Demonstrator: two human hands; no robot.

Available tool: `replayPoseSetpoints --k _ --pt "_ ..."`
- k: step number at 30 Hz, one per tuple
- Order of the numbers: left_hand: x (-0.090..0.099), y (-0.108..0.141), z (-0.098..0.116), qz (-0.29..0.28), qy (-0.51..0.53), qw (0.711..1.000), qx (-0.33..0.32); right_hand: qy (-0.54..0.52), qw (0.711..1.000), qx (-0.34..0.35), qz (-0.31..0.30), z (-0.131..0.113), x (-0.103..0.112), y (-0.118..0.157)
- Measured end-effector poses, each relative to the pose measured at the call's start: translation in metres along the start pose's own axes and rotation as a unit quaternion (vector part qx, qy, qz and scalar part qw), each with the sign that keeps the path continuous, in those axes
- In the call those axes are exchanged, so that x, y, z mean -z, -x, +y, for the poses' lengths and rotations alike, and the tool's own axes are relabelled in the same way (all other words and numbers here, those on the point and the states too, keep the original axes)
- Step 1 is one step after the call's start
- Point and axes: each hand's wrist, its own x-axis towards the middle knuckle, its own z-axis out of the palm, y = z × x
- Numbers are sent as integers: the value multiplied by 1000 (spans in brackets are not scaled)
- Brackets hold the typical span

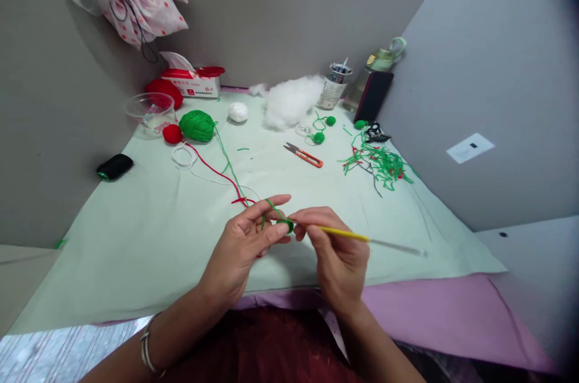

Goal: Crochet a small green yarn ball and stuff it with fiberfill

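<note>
Between thumb and fingers, my left hand pinches a small green crochet piece, with green yarn looped over the raised index finger. My right hand is closed around a crochet hook with a yellow grip, its tip at the green piece and its metal end pointing right. Green yarn runs from my left hand back to a green yarn ball. A red strand leads toward a small red ball. Part of the green piece is hidden by my fingers.
Orange thread snips lie mid-table, before white stuffing. Yarn scraps are heaped at right, near a phone leaning on a bottle. A clear plastic cup, a tissue box and black thread stand left.
</note>
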Motion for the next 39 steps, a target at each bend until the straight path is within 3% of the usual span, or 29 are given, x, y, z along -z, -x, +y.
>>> replayPoseSetpoints --k 4,7,10,13,21,24,26,29,31,33,36,39 --pt "1 -3 -1 -15 89 994 60 149 980 130 -24 2 0 2" --pt "4 -6 1 -28 115 987 109 68 997 46 14 1 4 -2" --pt "3 -6 5 -3 84 995 61 -75 994 -75 37 -1 6 -6" --pt "1 -4 5 -7 16 1000 13 -106 989 -106 5 -2 4 -7" --pt "8 -1 4 -8 -57 998 22 -210 960 -182 14 2 6 -10" --pt "9 0 6 -2 -68 998 13 -180 970 -165 5 -3 9 -9" --pt "9 1 5 5 -80 997 -3 -106 986 -126 0 -7 11 -6" --pt "7 2 1 25 -93 994 -48 37 999 -3 -27 -10 10 0" --pt "5 2 -2 38 -82 994 -66 118 987 96 -52 -7 7 4" --pt "3 2 -2 38 -37 998 -42 183 967 162 -65 -3 5 6" --pt "3 -1 2 3 60 996 62 197 969 143 -43 0 4 5" --pt "3 -4 7 -5 91 991 95 60 998 26 12 -1 5 -1"
